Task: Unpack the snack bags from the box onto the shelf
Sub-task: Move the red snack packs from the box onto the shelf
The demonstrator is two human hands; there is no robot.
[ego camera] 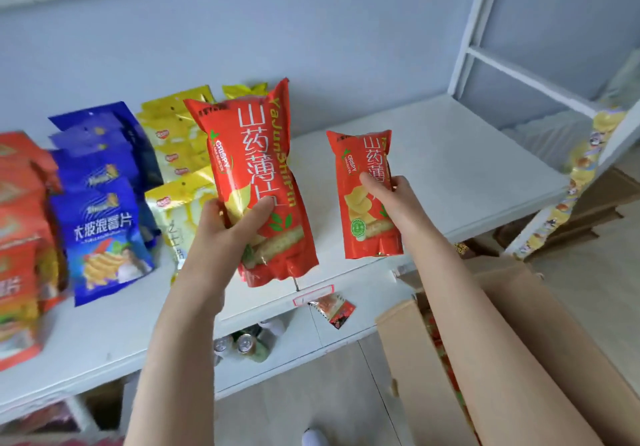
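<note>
Cardboard box (433,359), flaps open, stands lower right beside the white shelf (450,175), with red packets visible inside. Left hand (221,227) is clamped around the lower half of a large red snack bag (256,168), held upright above the shelf's front edge. Right hand (391,196) grips a smaller red snack bag (363,196), also upright over the shelf. Blue bags (100,223) and yellow bags (176,154) stand on the shelf at left.

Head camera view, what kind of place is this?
Likely a small shop being restocked: rows of blue snack bags on a white shelf, a price-tag holder on its edge, an open cardboard box alongside.
</note>
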